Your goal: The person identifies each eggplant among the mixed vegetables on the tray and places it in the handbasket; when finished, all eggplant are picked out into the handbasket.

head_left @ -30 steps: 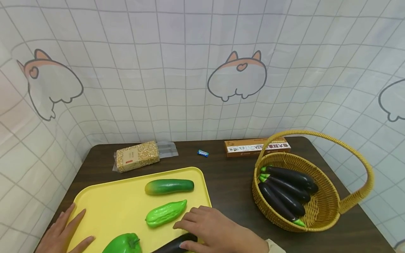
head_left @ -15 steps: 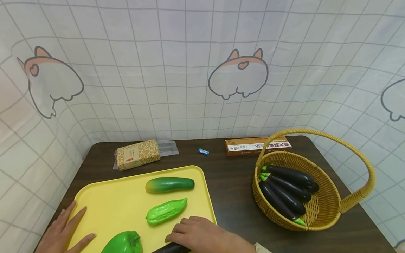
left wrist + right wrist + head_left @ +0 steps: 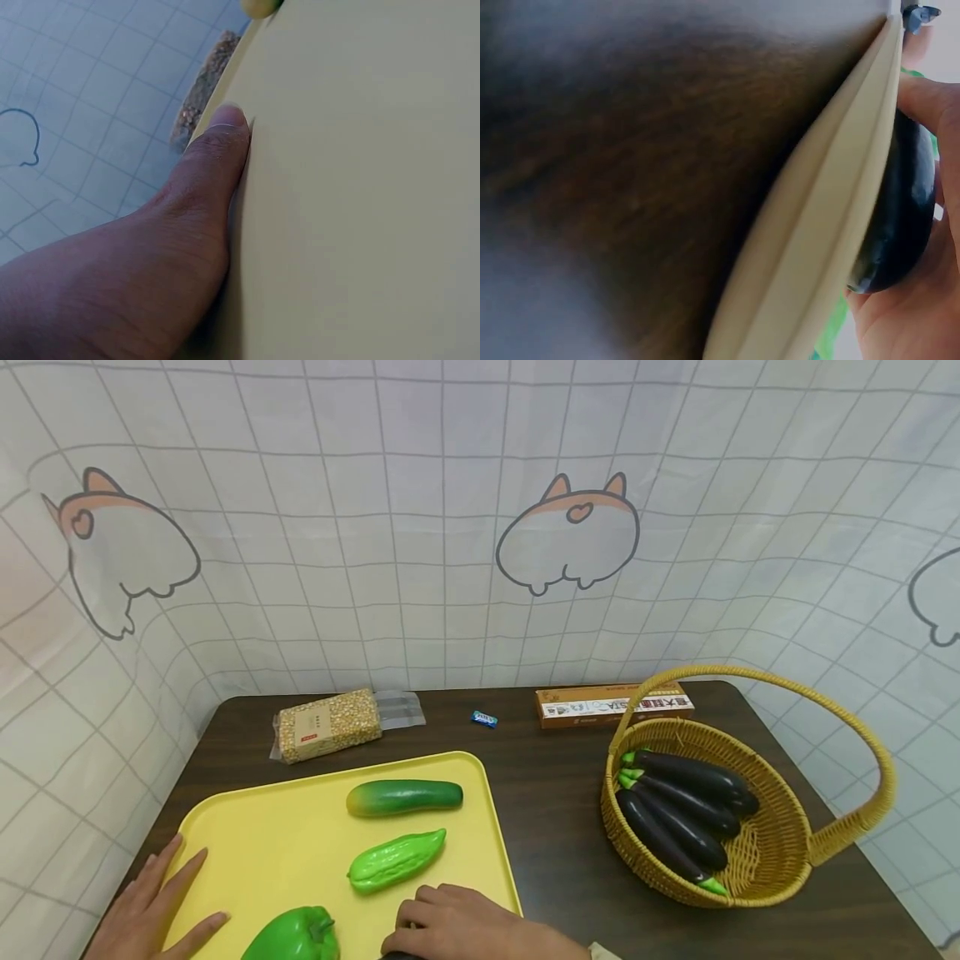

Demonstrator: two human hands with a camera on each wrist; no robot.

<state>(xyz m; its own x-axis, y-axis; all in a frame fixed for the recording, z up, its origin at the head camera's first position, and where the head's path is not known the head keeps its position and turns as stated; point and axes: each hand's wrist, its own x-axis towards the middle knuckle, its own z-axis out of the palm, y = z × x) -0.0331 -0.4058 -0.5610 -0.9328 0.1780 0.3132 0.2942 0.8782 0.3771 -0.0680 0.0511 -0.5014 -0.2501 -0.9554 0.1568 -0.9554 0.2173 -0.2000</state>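
Observation:
My right hand (image 3: 457,928) lies at the near edge of the yellow tray (image 3: 262,835) and grips a dark purple eggplant (image 3: 900,217). In the right wrist view its fingers (image 3: 930,101) curl round the eggplant beside the tray's rim (image 3: 832,225). In the head view only a sliver of that eggplant (image 3: 401,955) shows under the hand. My left hand (image 3: 150,910) rests flat on the tray's left edge, its thumb (image 3: 217,150) against the rim. On the tray lie a cucumber (image 3: 405,797), a green bitter gourd (image 3: 396,860) and a green pepper (image 3: 296,935).
A wicker basket (image 3: 780,868) with a tall handle stands at the right and holds three eggplants (image 3: 686,810). Along the table's back edge lie a pack of corn kernels (image 3: 326,735), a small blue wrapper (image 3: 484,719) and an orange box (image 3: 611,704). A tiled curtain hangs behind.
My right hand has drawn back toward me and to the left with the eggplant, which is now almost out of the head view. The left hand has stayed put.

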